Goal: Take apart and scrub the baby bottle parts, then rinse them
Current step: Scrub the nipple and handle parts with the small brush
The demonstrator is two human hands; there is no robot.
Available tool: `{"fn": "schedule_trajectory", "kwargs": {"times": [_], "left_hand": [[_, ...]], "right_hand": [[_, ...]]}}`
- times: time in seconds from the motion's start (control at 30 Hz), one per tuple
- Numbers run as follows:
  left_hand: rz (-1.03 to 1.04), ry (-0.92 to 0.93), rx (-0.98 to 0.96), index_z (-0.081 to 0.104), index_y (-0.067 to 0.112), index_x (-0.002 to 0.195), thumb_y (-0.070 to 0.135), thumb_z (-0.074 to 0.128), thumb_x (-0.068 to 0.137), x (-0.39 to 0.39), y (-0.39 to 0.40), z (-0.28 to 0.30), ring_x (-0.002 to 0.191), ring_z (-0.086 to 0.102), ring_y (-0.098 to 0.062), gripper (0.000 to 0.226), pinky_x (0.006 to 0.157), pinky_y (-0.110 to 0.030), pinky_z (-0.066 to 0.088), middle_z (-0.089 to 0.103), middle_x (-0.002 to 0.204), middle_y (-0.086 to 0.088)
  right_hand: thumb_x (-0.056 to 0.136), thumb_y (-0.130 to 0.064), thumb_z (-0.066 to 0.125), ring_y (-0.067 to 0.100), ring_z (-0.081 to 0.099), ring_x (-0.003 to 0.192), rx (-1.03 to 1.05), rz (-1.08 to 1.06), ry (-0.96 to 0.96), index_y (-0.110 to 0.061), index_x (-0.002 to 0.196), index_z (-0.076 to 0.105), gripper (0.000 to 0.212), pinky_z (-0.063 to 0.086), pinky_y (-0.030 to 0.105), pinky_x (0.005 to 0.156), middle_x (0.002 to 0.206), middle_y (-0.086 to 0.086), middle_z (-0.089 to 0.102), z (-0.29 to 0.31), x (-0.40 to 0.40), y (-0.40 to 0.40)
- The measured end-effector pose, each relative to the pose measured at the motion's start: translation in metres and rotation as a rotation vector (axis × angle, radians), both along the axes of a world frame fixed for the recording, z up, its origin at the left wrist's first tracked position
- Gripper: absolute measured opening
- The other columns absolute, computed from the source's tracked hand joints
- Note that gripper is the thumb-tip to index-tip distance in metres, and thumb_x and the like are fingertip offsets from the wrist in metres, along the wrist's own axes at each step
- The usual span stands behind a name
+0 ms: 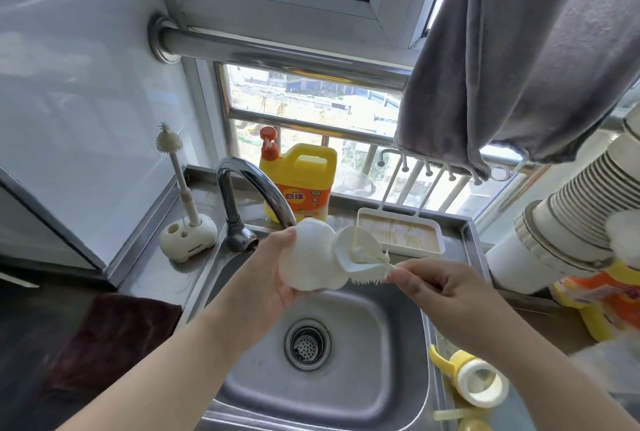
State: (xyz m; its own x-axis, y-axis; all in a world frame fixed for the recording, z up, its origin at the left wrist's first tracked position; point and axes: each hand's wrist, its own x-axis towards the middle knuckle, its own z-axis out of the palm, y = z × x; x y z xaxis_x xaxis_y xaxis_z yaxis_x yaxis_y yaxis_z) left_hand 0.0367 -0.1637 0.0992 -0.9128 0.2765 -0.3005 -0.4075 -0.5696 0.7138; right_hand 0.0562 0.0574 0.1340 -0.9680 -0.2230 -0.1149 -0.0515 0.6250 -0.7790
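- While my left hand (273, 278) wraps its palm and curled fingers round the white bottle body (308, 257), I hold that body over the sink (388, 333), below the faucet (256, 195) spout near the sink's back edge.
- My right hand (433, 286) pinches the thin handle of the bottle brush (367, 262); its bristled head sits at the bottle's open mouth, which points toward the right.
- Taking apart looks done, as I judge it: the yellow collar with nipple (479, 384) lies apart from the body, on the counter's near right edge beside the sink, with another yellow part (464, 422) just in front of it at the counter's near edge.
- Scrubbing of the body is the step in hand. The brush head appears only partly inside the mouth, though glare on the white plastic makes that hard to tell.
- Still to do, I reckon: scrub the collar, the nipple and the other yellow part, which lie dry-looking and untouched on the counter.
- Rinsing is not begun as far as I can see, since no water shows running from the faucet and the sink basin shows no suds.
- A second brush (173, 170) stands upright in its holder at the counter's back left corner, and the yellow detergent jug (301, 184) stands against the back edge behind the faucet.
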Motion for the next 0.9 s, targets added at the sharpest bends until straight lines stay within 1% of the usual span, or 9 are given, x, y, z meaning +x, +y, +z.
{"fn": "schedule_trajectory", "kwargs": {"times": [0.1,0.17,0.3,0.43,0.5,0.57,0.67,0.77,0.9], "left_hand": [[0.043,0.054,-0.08,0.062,0.012,0.104,0.04,0.049,0.081,-0.001,0.005,0.0,0.085,0.065,-0.026,0.038,0.059,-0.039,0.059,0.064,0.103,-0.013],[0.066,0.079,-0.1,0.063,0.015,0.093,0.041,0.052,0.076,-0.001,0.004,-0.001,0.087,0.064,-0.027,0.033,0.061,-0.042,0.06,0.062,0.104,-0.012],[-0.081,0.226,-0.123,0.073,0.022,0.075,0.052,0.084,0.055,0.001,-0.004,-0.001,0.085,0.068,-0.016,0.037,0.073,-0.037,0.06,0.071,0.093,-0.001],[-0.132,0.317,-0.275,0.069,0.021,0.068,0.053,0.084,0.054,-0.001,-0.011,-0.002,0.131,0.044,-0.012,0.038,0.103,-0.05,0.042,0.056,0.133,0.013],[-0.122,0.334,-0.38,0.07,0.022,0.067,0.046,0.079,0.061,-0.003,-0.011,0.0,0.137,0.033,-0.003,0.027,0.108,-0.049,0.038,0.048,0.136,0.018],[-0.115,0.313,-0.382,0.069,0.016,0.069,0.032,0.073,0.068,-0.003,-0.009,-0.002,0.125,0.05,-0.006,0.016,0.099,-0.042,0.048,0.054,0.134,0.008],[-0.134,0.306,-0.25,0.066,0.007,0.071,0.024,0.073,0.071,-0.002,-0.011,0.002,0.087,0.069,-0.014,0.018,0.074,-0.027,0.057,0.07,0.098,0.0],[-0.185,0.339,-0.254,0.068,0.016,0.071,0.037,0.082,0.063,-0.001,-0.018,0.005,0.077,0.067,-0.014,0.027,0.079,-0.029,0.056,0.069,0.08,-0.001],[-0.204,0.352,-0.182,0.068,0.013,0.073,0.044,0.083,0.062,-0.002,-0.014,0.003,0.076,0.064,-0.013,0.037,0.078,-0.029,0.057,0.064,0.075,-0.004]], "right_hand": [[0.068,-0.067,0.043,0.021,0.059,0.071,-0.02,0.006,0.003,-0.046,0.084,0.069,0.036,0.045,0.028,0.068,0.073,0.011,0.065,-0.003,0.002,-0.001],[0.068,-0.067,0.043,0.016,0.058,0.07,-0.021,-0.009,0.003,-0.047,0.082,0.068,0.035,0.041,0.019,0.063,0.071,0.006,0.065,-0.003,0.003,-0.001],[0.071,-0.061,0.046,-0.003,0.049,0.054,-0.019,0.002,-0.019,-0.043,0.077,0.071,0.031,0.037,0.01,0.057,0.052,-0.014,0.054,0.002,0.008,0.001],[0.085,-0.043,0.054,-0.006,0.052,0.056,0.047,-0.031,-0.005,-0.04,0.08,0.07,0.017,0.035,0.01,0.055,0.05,-0.023,0.055,0.008,0.007,0.004],[0.085,-0.05,0.051,-0.002,0.056,0.064,0.089,-0.079,0.088,-0.044,0.077,0.067,0.019,0.042,0.017,0.058,0.06,-0.017,0.063,0.007,0.0,0.004],[0.086,-0.06,0.048,0.007,0.055,0.062,0.116,-0.058,0.21,-0.04,0.079,0.068,0.029,0.042,0.02,0.059,0.063,-0.004,0.063,0.005,-0.006,0.001],[0.082,-0.068,0.04,0.008,0.051,0.056,0.18,0.146,0.229,-0.045,0.089,0.066,0.036,0.032,0.012,0.055,0.06,-0.006,0.059,0.007,-0.003,0.0],[0.075,-0.073,0.037,0.003,0.053,0.056,0.207,0.113,0.215,-0.057,0.085,0.064,0.033,0.034,0.013,0.054,0.06,-0.015,0.058,0.014,-0.004,0.017],[0.079,-0.069,0.04,0.015,0.062,0.068,0.13,0.062,0.276,-0.058,0.092,0.064,0.029,0.05,0.029,0.059,0.073,-0.001,0.068,0.016,-0.015,0.018]]}}
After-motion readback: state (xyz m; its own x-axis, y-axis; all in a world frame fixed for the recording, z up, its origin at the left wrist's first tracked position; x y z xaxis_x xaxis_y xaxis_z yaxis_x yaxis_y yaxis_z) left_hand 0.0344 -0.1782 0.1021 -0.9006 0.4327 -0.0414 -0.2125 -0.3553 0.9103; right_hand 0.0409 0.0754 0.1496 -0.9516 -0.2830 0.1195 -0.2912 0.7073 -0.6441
